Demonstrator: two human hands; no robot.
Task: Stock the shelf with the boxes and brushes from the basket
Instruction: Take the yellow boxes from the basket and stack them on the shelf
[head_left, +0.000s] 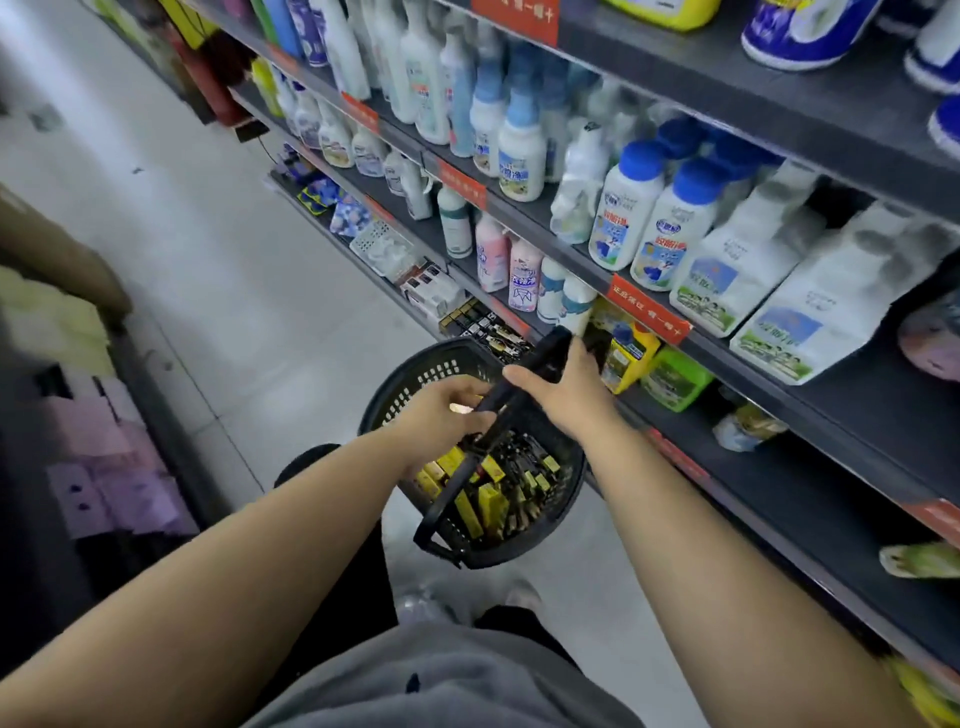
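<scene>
A round black basket (400, 395) hangs above the floor in front of me, filled with several yellow boxes (491, 506) and dark brush packs (524, 462). Its black handle (540, 358) runs up across it. My right hand (566, 389) grips the upper part of that handle. My left hand (447, 415) is over the basket's middle, fingers curled round the handle lower down. The dark shelf (810, 457) stands to my right, its lower board partly bare.
Shelves to the right hold white and blue detergent bottles (628, 213), white refill pouches (810, 312) and a green container (672, 382). More black-and-yellow boxes (488, 327) lie on the lowest shelf ahead. A bin with purple packs (109, 467) stands at my left. Pale floor tiles run down the aisle.
</scene>
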